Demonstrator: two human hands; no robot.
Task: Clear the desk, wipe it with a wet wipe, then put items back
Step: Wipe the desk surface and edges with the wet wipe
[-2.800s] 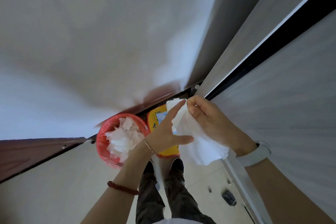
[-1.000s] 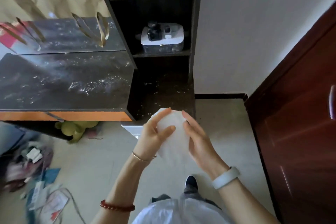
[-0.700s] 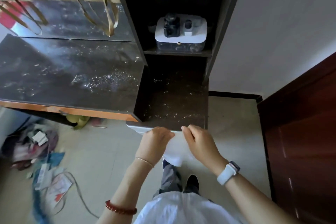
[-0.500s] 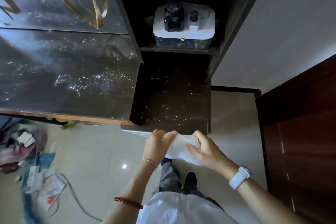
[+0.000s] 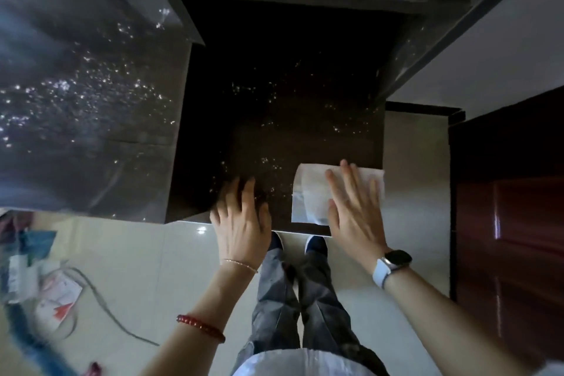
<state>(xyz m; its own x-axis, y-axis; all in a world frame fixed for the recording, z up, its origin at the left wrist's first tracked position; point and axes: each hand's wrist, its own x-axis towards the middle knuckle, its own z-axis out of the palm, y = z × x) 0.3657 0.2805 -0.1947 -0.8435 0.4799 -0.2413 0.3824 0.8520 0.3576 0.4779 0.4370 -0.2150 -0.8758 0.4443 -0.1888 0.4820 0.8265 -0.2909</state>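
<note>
The white rectangular wet wipe (image 5: 311, 192) lies flat at the near right corner of the dark speckled counter (image 5: 274, 119), pinned under the right hand (image 5: 354, 207), fingers straight. Unwiped surface stretches left and away. The left hand (image 5: 241, 220) rests just beside, fingers relaxed, partly in that leftward path.

I can't read any text, label or no. anywhere in this view. Papers on the floor (image 5: 58, 296) at left show red/white print, but it's too blurred for me to read.
</note>
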